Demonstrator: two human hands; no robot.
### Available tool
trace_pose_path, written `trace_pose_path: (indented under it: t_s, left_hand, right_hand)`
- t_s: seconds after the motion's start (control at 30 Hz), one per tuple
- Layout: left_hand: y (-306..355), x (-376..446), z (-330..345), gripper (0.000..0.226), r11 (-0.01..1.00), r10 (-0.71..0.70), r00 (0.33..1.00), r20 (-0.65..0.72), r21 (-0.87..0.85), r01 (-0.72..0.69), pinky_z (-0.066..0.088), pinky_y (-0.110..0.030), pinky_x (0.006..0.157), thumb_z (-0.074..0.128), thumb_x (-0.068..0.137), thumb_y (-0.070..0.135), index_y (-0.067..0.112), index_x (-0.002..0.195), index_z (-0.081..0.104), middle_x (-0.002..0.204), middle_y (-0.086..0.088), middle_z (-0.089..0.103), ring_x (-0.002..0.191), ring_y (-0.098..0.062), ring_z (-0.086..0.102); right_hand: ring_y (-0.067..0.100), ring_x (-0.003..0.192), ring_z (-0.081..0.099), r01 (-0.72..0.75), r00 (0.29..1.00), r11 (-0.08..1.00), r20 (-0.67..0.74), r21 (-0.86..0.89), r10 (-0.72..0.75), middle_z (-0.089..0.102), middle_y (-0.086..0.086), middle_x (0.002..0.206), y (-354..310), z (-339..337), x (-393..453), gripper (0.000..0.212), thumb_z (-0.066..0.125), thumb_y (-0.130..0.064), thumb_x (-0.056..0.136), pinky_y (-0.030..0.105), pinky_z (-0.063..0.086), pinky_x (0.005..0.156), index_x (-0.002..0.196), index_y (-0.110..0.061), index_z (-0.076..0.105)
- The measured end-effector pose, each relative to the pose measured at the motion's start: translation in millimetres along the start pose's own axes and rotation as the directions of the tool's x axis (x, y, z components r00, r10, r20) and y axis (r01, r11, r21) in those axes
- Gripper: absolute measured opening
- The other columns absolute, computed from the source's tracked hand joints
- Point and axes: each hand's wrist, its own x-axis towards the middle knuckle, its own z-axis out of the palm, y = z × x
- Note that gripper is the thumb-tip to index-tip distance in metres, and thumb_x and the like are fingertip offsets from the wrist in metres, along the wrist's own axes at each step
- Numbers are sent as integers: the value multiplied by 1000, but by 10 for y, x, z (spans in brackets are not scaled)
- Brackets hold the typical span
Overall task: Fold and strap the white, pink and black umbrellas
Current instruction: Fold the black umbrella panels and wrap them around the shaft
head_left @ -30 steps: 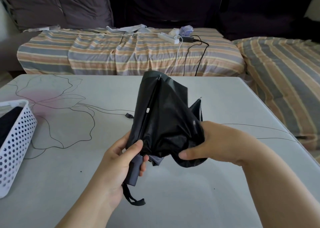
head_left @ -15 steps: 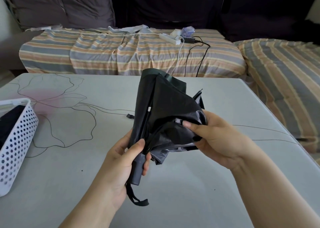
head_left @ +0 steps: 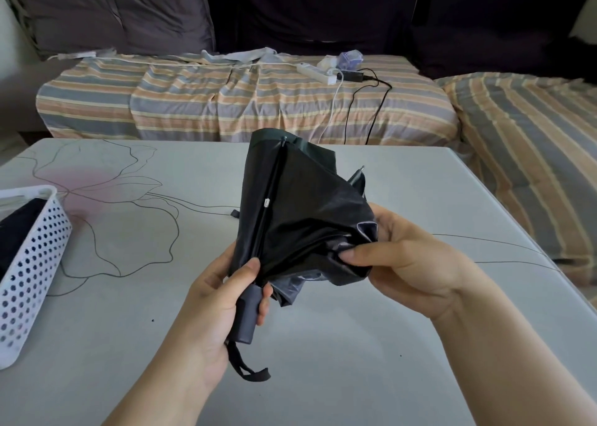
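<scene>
Black umbrella (head_left: 300, 219): held above the tabletop (head_left: 387, 345), canopy loose, not yet strapped. Your left hand (head_left: 223, 299) is wrapped round the grey handle (head_left: 248, 315), likely to steady the shaft upright. Your right hand (head_left: 407, 264) pinches a fold of fabric, apparently gathering panels for wrapping. Wrist loop (head_left: 248, 366): hanging free under the handle. White basket (head_left: 29, 264): at left, dark item inside. One small white tag on a rib; no writing legible. White and pink umbrellas: not visible.
</scene>
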Motion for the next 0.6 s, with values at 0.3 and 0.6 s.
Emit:
trace_pose_path:
  t_s: [0.3, 0.6]
  left_hand:
    - [-39, 20, 18, 28, 1000, -1, 1000, -11, 10, 1, 41, -22, 39, 52, 92, 8, 16, 114, 66, 59, -11, 54, 43, -18, 47]
    - [-46, -6, 54, 28, 1000, -18, 1000, -3, 11, 18, 40, -23, 39, 53, 91, 8, 19, 112, 67, 58, -12, 53, 43, -18, 47]
  right_hand:
    - [26, 94, 68, 44, 999, 976, -1, 215, -45, 68, 17, 106, 21, 54, 44, 53, 52, 13, 72, 34, 56, 80, 124, 1, 54]
    - [17, 75, 68, -27, 996, 990, -76, 136, 37, 71, 8, 83, 21, 56, 50, 51, 29, 25, 78, 27, 58, 67, 101, -6, 63]
